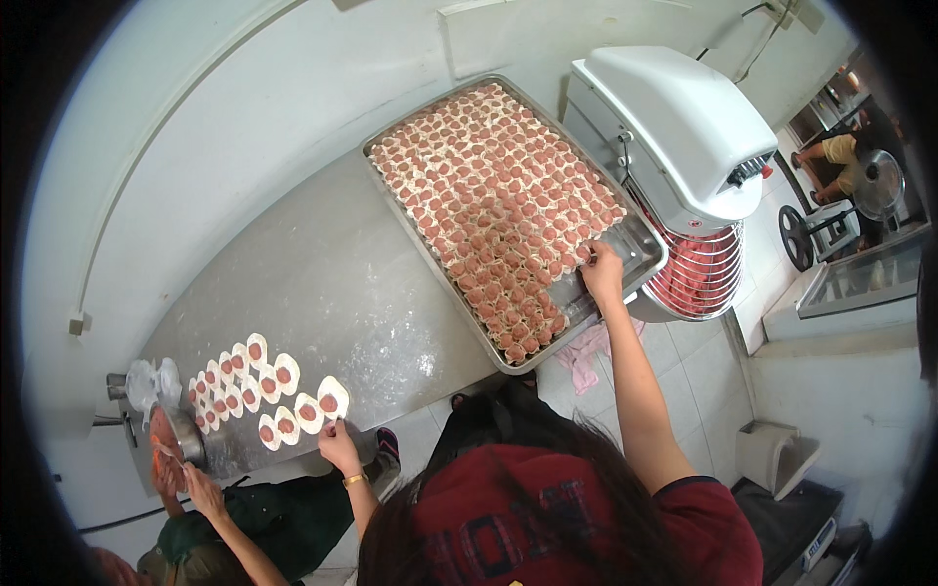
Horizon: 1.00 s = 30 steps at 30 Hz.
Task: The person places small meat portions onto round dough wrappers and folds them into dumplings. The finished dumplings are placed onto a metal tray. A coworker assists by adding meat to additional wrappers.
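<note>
My left hand (339, 447), with a gold band at the wrist, is closed at the near edge of a round dough wrapper (335, 385) with a dab of pink filling. It seems to pinch that edge. Beside it on the steel table lie several more wrappers with filling (285, 426), in rows. My right hand (603, 272) reaches over a large metal tray (640, 244) filled with rows of small dumplings (489, 186). Its fingers are pinched at the end of a row, on what looks like a dumpling (583, 254) partly hidden by them.
At the left end of the floury steel table (322, 264), a co-worker's hands (200, 488) work at a bowl of pink filling (181, 439). A plastic bag (154, 384) lies behind it. A white mixer (674, 127) with a wire guard stands right of the tray. Another person (845, 166) sits farther right.
</note>
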### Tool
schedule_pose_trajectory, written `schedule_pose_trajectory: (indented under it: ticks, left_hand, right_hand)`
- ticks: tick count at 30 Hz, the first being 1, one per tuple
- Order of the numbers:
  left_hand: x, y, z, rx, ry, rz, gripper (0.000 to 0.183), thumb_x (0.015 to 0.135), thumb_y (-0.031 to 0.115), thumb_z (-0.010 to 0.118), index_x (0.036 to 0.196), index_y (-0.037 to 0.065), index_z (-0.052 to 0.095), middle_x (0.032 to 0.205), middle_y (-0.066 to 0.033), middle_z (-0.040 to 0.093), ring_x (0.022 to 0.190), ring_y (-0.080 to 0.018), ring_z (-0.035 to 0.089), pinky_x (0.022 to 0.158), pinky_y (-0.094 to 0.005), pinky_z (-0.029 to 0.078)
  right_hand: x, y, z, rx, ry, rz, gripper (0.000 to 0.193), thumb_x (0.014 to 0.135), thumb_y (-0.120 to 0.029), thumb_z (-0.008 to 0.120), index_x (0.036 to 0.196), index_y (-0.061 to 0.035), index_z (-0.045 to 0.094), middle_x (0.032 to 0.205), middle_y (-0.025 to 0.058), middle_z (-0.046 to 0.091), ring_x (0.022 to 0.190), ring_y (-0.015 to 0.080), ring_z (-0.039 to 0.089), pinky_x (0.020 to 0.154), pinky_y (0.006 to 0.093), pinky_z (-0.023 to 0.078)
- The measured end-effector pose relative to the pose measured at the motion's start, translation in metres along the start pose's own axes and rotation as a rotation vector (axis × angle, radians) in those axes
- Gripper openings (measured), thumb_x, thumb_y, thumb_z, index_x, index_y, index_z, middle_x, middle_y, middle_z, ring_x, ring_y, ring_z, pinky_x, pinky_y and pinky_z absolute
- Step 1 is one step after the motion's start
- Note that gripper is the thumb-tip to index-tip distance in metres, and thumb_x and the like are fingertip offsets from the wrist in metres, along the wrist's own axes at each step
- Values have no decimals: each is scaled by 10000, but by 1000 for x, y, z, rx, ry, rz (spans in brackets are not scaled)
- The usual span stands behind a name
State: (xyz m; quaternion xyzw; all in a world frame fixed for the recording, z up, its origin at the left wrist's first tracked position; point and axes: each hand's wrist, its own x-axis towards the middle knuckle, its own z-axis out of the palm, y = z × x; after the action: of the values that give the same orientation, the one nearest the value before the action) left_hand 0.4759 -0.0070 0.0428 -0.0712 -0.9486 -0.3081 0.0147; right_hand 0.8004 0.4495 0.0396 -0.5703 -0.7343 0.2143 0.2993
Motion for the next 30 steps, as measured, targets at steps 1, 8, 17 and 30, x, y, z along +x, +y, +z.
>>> schedule_pose_trajectory:
  ticks: [1, 8, 17, 30]
  left_hand:
    - [0, 0, 1, 3, -1, -16, 266, 768, 186, 678, 846, -66, 650, 730, -177, 654, 663, -296, 627, 668, -392, 481]
    - [5, -7, 4, 8, 3, -63, 291, 755, 205, 688, 864, -63, 661, 737, -184, 658, 678, -306, 631, 677, -390, 483]
    - [15, -38, 11, -245, -84, -1, 280, 828, 206, 625, 872, -69, 648, 761, -128, 662, 647, -244, 596, 619, -379, 484]
    - [26, 19, 53, -1130, -92, -310, 313, 855, 227, 592, 1054, -14, 610, 1037, -122, 621, 939, -249, 591, 820, -390, 491]
  right_hand:
    - [0, 0, 0, 10, 3, -14, 388, 630, 30, 629, 1016, -17, 639, 922, 173, 642, 737, 274, 657, 677, 355, 521]
    - [1, 0, 2, 54, -5, -28, 368, 637, 37, 622, 1001, -9, 644, 942, 177, 646, 737, 279, 657, 681, 354, 523]
    - [-11, -12, -4, 25, 67, 17, 395, 650, 7, 607, 1044, -26, 591, 954, 230, 603, 890, 394, 597, 778, 444, 490]
    - [-81, -133, 11, 270, -170, -270, 401, 729, 49, 528, 1113, -67, 529, 1079, 135, 515, 1007, 343, 539, 804, 419, 481]
